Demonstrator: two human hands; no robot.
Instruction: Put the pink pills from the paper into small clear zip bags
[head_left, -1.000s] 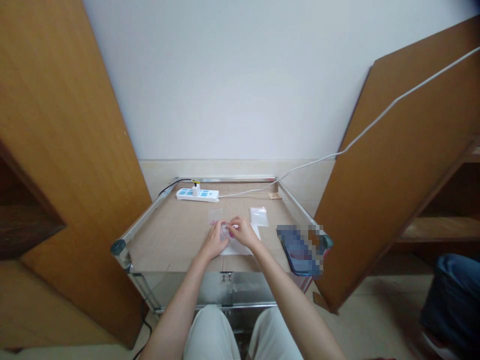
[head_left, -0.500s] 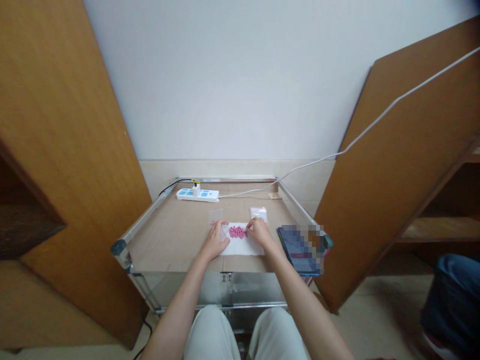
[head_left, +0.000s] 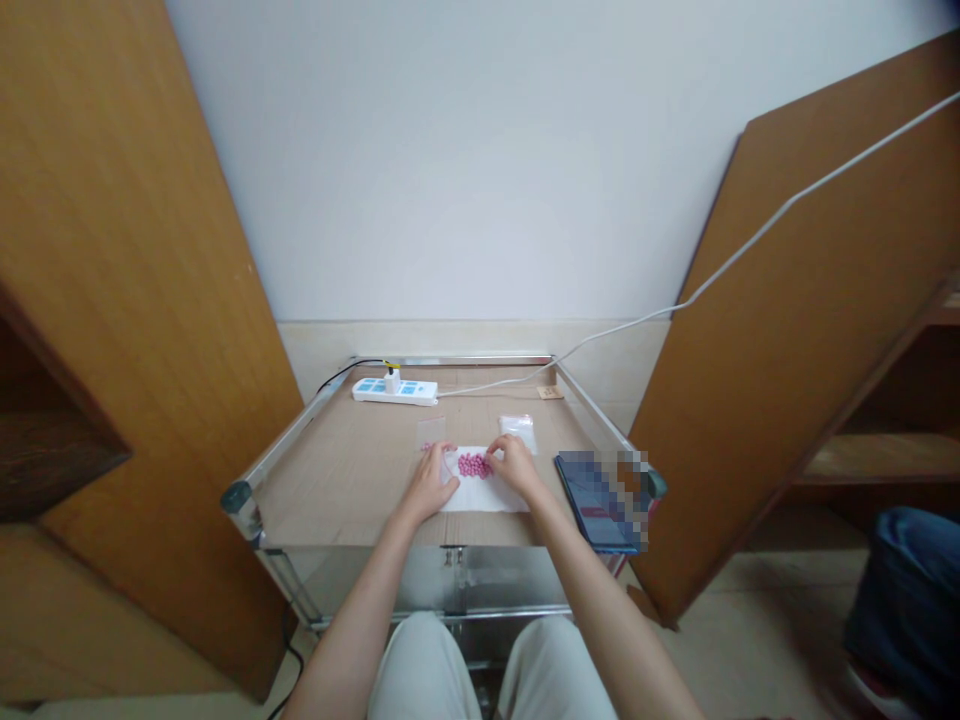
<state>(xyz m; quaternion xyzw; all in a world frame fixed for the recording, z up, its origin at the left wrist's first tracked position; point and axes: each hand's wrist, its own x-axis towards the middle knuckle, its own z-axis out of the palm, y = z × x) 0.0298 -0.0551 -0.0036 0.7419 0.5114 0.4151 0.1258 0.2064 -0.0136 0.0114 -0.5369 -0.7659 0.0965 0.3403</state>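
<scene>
Left of the beads [head_left: 473, 465], the left hand [head_left: 431, 484] spreads partly over paper [head_left: 484, 496]; right of them, the right hand [head_left: 514, 466] bunches its fingertips, grip unclear.

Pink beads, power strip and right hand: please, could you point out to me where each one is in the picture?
Pink beads [head_left: 472, 465]: head view, middle of the pile.
Power strip [head_left: 410, 391]: head view, top face, just right of the plug [head_left: 392, 381].
Right hand [head_left: 514, 464]: head view, back of the hand.
</scene>
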